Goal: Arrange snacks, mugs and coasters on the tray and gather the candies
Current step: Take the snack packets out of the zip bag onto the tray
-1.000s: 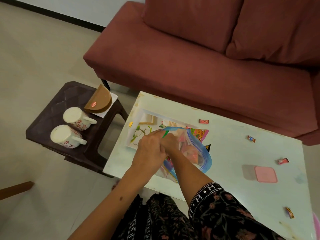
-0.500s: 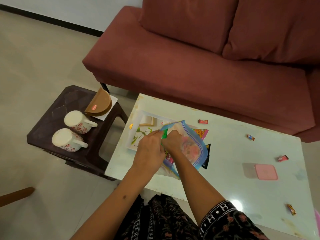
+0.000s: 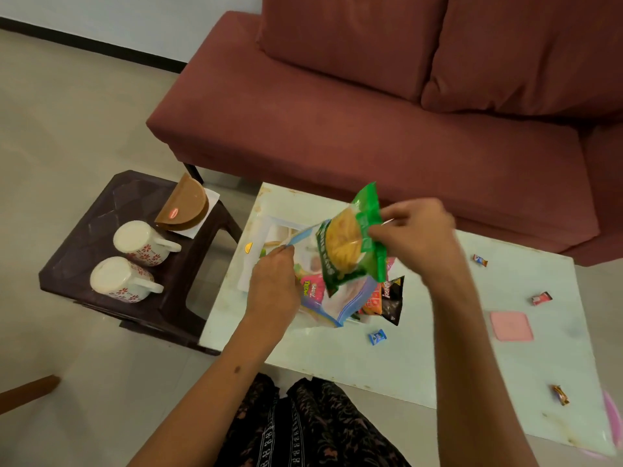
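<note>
My right hand (image 3: 414,235) holds a green snack packet (image 3: 352,247) lifted above a clear blue-edged zip bag (image 3: 337,305). My left hand (image 3: 274,281) grips the bag's open top edge. More snack packets (image 3: 387,298) show inside and beside the bag. Under it lies a white tray (image 3: 259,251) with a leaf print, mostly hidden. Loose candies lie on the pale table (image 3: 421,358): blue (image 3: 377,337), orange (image 3: 480,260), red (image 3: 541,298), brown (image 3: 560,395). Two flowered white mugs (image 3: 141,243) (image 3: 121,280) and a brown coaster holder (image 3: 183,205) stand on the dark stool (image 3: 84,244) at left.
A pink square lid (image 3: 511,325) lies on the table's right part. A dark red sofa (image 3: 371,123) runs along the table's far side. A pink rim (image 3: 612,412) shows at the right edge. A wooden piece (image 3: 27,392) lies on the floor at left.
My right hand has pulled the green packet up out of the zip bag and to the right. My left hand has stayed on the bag's edge. A blue candy now shows beside the bag.
</note>
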The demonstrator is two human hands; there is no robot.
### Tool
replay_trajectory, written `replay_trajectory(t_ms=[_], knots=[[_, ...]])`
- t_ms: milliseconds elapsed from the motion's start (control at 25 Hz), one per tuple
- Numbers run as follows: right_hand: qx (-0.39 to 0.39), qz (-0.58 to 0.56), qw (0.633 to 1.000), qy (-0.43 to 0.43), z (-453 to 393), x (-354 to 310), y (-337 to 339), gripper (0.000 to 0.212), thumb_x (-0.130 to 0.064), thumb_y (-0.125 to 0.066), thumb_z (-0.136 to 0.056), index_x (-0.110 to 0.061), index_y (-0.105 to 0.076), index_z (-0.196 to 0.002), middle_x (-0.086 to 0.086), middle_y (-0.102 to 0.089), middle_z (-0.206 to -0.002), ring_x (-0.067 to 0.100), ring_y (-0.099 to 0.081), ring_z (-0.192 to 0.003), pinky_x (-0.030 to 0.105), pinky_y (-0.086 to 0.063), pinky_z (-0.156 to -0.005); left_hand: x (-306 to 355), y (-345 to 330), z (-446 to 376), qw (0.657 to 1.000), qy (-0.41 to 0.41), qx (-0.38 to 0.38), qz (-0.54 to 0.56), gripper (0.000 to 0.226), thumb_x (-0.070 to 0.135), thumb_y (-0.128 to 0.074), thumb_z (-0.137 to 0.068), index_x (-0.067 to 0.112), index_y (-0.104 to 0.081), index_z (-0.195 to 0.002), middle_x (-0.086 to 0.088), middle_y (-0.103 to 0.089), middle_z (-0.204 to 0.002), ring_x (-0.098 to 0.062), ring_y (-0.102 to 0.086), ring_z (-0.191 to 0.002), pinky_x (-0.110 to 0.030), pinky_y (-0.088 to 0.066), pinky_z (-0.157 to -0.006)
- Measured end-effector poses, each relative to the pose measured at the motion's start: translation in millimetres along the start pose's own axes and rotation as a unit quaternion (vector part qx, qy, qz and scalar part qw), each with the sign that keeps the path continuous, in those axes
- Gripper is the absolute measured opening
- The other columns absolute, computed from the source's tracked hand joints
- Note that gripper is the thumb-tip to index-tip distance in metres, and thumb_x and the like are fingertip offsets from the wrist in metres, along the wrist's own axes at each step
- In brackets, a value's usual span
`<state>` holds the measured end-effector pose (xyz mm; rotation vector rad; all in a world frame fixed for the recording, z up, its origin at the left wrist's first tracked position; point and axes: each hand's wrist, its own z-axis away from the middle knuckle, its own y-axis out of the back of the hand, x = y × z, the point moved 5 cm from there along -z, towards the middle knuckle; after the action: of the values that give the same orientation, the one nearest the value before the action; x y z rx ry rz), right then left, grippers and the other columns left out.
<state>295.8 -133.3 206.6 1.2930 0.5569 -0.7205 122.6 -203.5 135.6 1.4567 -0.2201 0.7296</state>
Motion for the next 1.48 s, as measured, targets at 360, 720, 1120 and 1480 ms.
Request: replay_trajectory(t_ms=[360,720,1120,1480], knots=[[0.158,0.090,0.983,-0.015,-35.5,53.3,7.1,0.022,-0.003,-0.054,-0.080,-0.018,-0.070,-0.080,0.008,-0.071,-0.086,0.028,-0.064,-0.081,0.025,-0.041,-0.069,-35.6,28.2,-19.8,0.995,0.088,-0.001,-0.047,0.035,0.004,-0.055,-0.082,0.004,-0.056,-0.117,-0.019,-0.064,-0.107,-0.032,-0.058,-0.098,-0.040,-0.050,-0.080],[-0.021,0.062,0.987,-0.150,-72.6,198.0,-134.0,0.024,0.003,-0.054,-0.084,-0.003,-0.075,-0.096,0.014,-0.073,-0.104,0.031,-0.065,-0.099,0.031,-0.048,-0.079,-52.9,26.5,-24.5,0.993,0.108,0.008,-0.036,0.040,0.003,-0.056,-0.079,0.006,-0.056,-0.119,-0.018,-0.065,-0.109,-0.033,-0.058,-0.101,-0.042,-0.049,-0.079],[0.058,0.048,0.965,-0.253,-64.7,218.2,-118.7,0.025,-0.005,-0.052,-0.086,-0.002,-0.072,-0.101,0.020,-0.070,-0.104,0.037,-0.063,-0.100,0.035,-0.049,-0.084,-41.7,19.9,-29.0,0.997,0.078,0.010,-0.020,0.039,0.003,-0.055,-0.082,0.006,-0.055,-0.121,-0.017,-0.066,-0.107,-0.031,-0.061,-0.098,-0.039,-0.050,-0.082],[-0.166,0.084,0.981,-0.054,-30.5,66.1,-143.3,0.020,-0.032,-0.064,-0.076,-0.012,-0.068,-0.078,0.000,-0.062,-0.062,0.014,-0.057,-0.059,0.023,-0.041,-0.057,-13.2,-0.6,-18.0,1.000,-0.011,0.004,-0.014,0.045,0.002,-0.056,-0.083,0.004,-0.049,-0.128,-0.013,-0.058,-0.129,-0.026,-0.056,-0.116,-0.034,-0.044,-0.098]])
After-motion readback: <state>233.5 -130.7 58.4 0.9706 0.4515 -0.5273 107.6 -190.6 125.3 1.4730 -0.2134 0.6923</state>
